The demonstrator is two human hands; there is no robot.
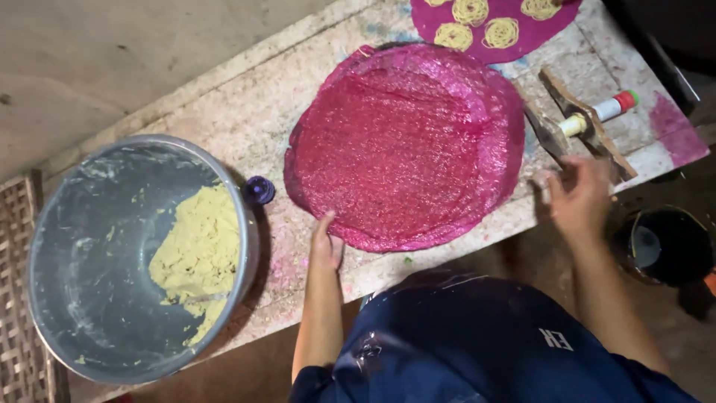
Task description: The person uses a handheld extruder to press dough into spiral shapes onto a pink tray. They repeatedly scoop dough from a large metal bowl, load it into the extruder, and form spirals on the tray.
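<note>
Our left hand [327, 245] lies flat, fingers together, fingertips touching the near rim of the round, glittery pink woven tray [406, 142] on the rough wooden bench [246, 112]. Our right hand [578, 195], blurred, fingers loosely spread, hovers near the wooden press [589, 119]. A metal basin [82, 246] holding crumbly yellow dough [200, 257] sits left.

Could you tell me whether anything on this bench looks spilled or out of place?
Nothing is tipped over. The bench is stained with pink smears, heaviest at its right end beside the wooden press. The dough sits heaped against one side of the metal basin.
</note>
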